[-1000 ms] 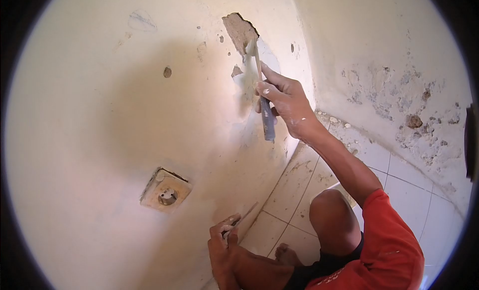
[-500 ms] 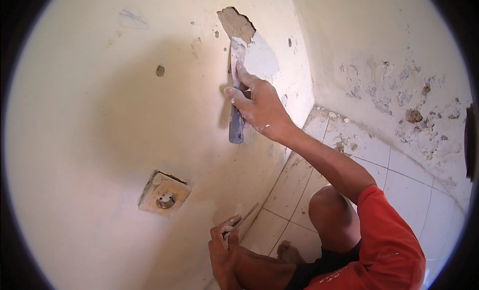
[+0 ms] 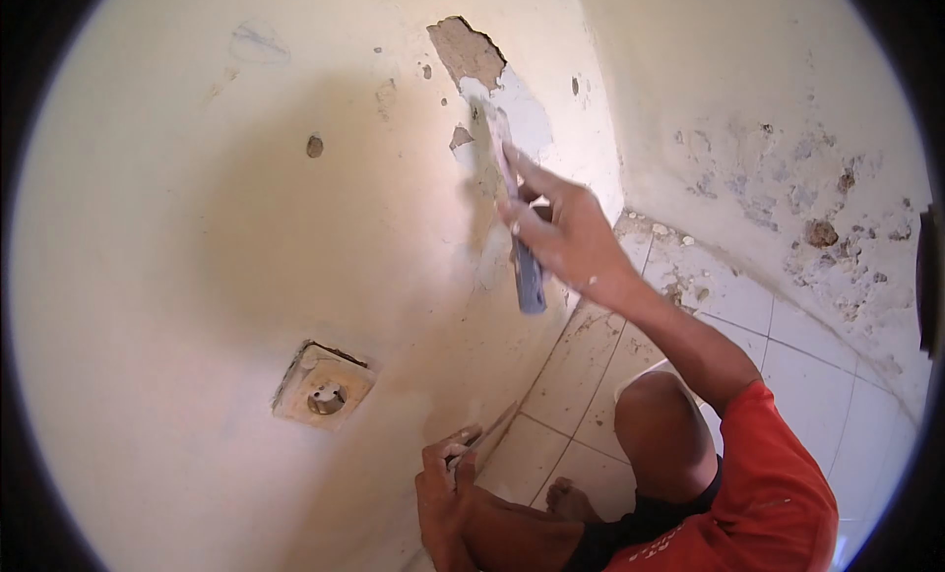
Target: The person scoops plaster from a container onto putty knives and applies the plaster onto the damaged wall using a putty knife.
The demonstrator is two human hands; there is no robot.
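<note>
My right hand [image 3: 571, 227] grips a putty knife [image 3: 530, 282] with a dark grey handle. Its smeared blade points up the wall, over a patch of whitish filler [image 3: 529, 114]. Just above the blade lies a ragged hole [image 3: 468, 55] with bare brown plaster inside, and a smaller chipped spot [image 3: 461, 137] is left of the blade. Low down, near my knee, my left hand [image 3: 445, 483] is closed on a thin flat plate [image 3: 489, 432], seen nearly edge-on; its exact kind is unclear. White residue marks the fingers of both hands.
A loose, tilted wall socket [image 3: 327, 397] sits low on the cream wall [image 3: 128, 277]. The adjoining wall has pitted, flaking plaster [image 3: 817, 232]. White floor tiles [image 3: 802, 385] carry crumbs and dirt along the corner. My bent knee [image 3: 664, 429] is close below my right arm.
My right hand with the putty knife has moved right and slightly down, away from the hole's lower edge, uncovering the small chipped spot. My left hand has barely moved.
</note>
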